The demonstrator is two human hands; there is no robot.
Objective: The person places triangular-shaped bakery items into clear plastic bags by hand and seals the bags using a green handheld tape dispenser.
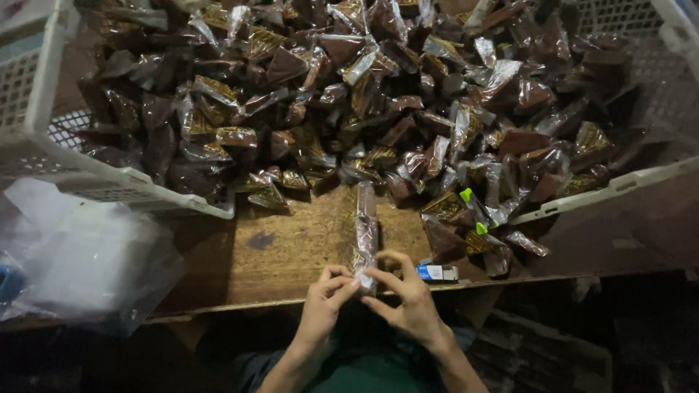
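Long clear-wrapped packet (365,240): lying lengthwise on the wooden table (291,247), near end pinched by fingers of left hand (325,297) and right hand (405,295). Heap of brown wrapped triangular sweets (349,94): beyond, spilling from white plastic crate (44,124).

heap of brown clear-wrapped packets (378,109), long clear sleeve (364,236) in front

Packets (378,109) dark brown with gold patterning under clear glossy film, the long strip (365,233) alike; crate (44,109) white lattice; table (284,255) mid-brown wood; two clips (466,195) bright lime green; bag (80,247) translucent white; small box (435,272) blue and white.
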